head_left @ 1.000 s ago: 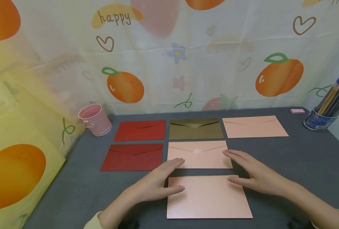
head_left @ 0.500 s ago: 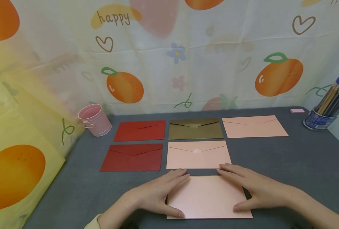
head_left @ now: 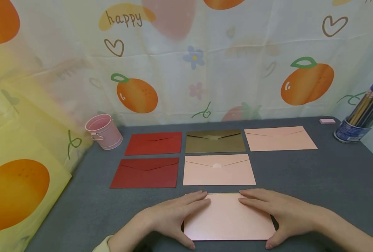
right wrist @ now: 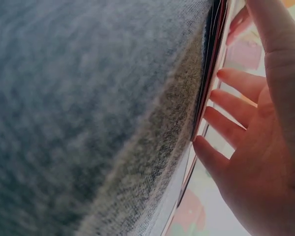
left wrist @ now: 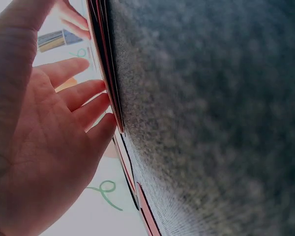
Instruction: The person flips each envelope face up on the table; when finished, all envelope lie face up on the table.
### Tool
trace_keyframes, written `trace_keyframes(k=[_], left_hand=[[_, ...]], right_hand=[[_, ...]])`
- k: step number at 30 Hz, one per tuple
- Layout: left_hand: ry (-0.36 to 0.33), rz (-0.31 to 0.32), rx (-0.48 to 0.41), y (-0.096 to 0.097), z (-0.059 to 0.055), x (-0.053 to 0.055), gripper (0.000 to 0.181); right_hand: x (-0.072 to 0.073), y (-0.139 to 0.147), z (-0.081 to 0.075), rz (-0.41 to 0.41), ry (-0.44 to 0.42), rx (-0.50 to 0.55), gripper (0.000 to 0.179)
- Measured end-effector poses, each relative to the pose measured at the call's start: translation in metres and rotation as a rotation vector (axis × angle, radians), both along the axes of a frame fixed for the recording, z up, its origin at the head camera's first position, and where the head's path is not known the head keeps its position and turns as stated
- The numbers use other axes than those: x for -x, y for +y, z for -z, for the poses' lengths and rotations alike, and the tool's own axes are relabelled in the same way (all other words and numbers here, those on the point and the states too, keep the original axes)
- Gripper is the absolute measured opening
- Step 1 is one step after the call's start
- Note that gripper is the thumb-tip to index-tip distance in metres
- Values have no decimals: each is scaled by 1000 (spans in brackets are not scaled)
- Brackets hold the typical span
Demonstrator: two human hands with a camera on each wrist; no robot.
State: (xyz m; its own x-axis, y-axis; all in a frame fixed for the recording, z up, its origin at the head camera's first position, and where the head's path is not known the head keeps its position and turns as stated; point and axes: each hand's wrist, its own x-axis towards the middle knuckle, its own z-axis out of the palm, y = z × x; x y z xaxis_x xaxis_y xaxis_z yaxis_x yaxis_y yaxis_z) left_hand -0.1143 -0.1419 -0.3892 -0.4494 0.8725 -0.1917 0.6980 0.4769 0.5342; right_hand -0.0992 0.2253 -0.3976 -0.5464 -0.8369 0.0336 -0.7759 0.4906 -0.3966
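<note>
A stack of envelopes (head_left: 228, 220), the top one pale pink, lies flat near the front of the table. My left hand (head_left: 170, 213) spans its left end, fingertips at the far edge and thumb at the near left corner. At the right end my right hand (head_left: 290, 211) mirrors this, its thumb by the near right corner. In the left wrist view the fingers (left wrist: 91, 93) are nearly straight against the side of the layered stack (left wrist: 105, 64). The right wrist view likewise shows extended fingers (right wrist: 231, 110) beside the layered edges (right wrist: 214, 64).
Behind the stack lie a pink envelope (head_left: 219, 176), a dark red one (head_left: 145, 175), a bright red one (head_left: 154, 147), an olive one (head_left: 216, 144) and another pink one (head_left: 281, 140). A pink bucket (head_left: 105, 134), an eraser (head_left: 327, 121) and a pencil tub (head_left: 351, 131) stand near the edges.
Both hands have come down and back from above the middle pink envelope to the ends of the front stack. Their thumbs have moved from over the top envelope to its near corners.
</note>
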Motion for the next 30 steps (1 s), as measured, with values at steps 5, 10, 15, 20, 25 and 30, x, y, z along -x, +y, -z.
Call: trace_keyframes(k=[5, 10, 15, 20, 25, 30], left_hand=[[1, 6, -1, 0, 0, 1, 98], [-16, 0, -4, -2, 0, 1, 93], [-56, -14, -18, -5, 1, 3, 86], [-88, -33, -51, -7, 0, 5, 76], [-108, -31, -163, -8, -2, 10, 61], [-68, -30, -342, -8, -1, 15, 43]], right_hand=[[-2, -1, 0, 9, 43, -8, 97], [-1, 0, 0, -11, 58, -7, 92], [1, 2, -1, -9, -27, -3, 86], [2, 5, -4, -6, -54, 23, 77], [4, 9, -6, 6, -65, 131, 64], [10, 7, -5, -18, -67, 321, 50]])
